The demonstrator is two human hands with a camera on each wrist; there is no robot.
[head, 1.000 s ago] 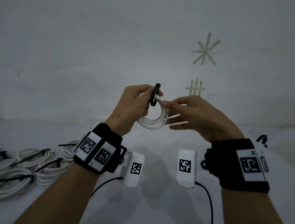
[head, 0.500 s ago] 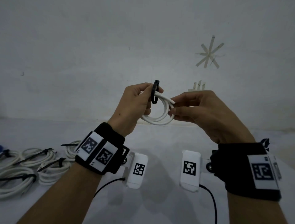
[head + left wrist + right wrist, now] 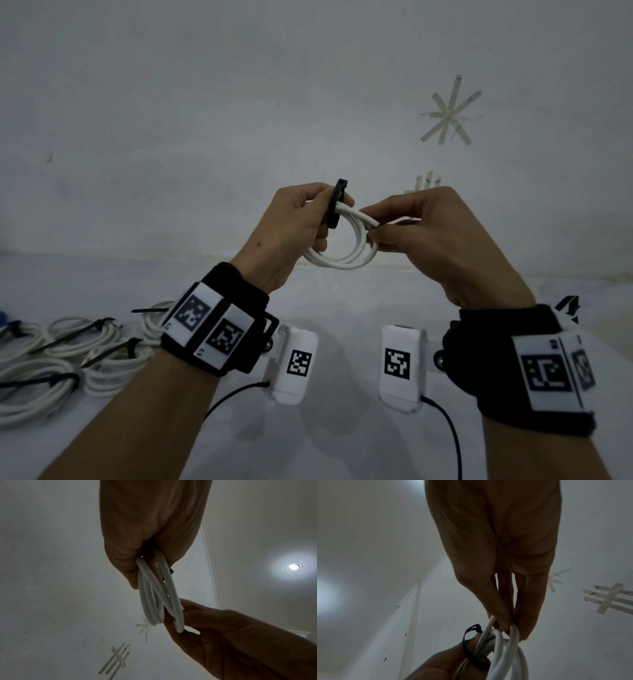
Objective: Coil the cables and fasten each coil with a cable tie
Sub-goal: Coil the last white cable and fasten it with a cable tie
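Coil held up between your hands
Your left hand [image 3: 291,226] grips the white cable coil [image 3: 342,253] and black cable tie [image 3: 334,205]; your right hand [image 3: 435,240] pinches the coil's right side.

Both forearms are bare. Each wrist wears a wide black band [image 3: 219,329] with white tags printed with black square codes (two tags on the left one). A small white box [image 3: 294,365] with its own code hangs under the left wrist, another box [image 3: 400,368] under the right. A thin black cable [image 3: 445,431] leaves each box.
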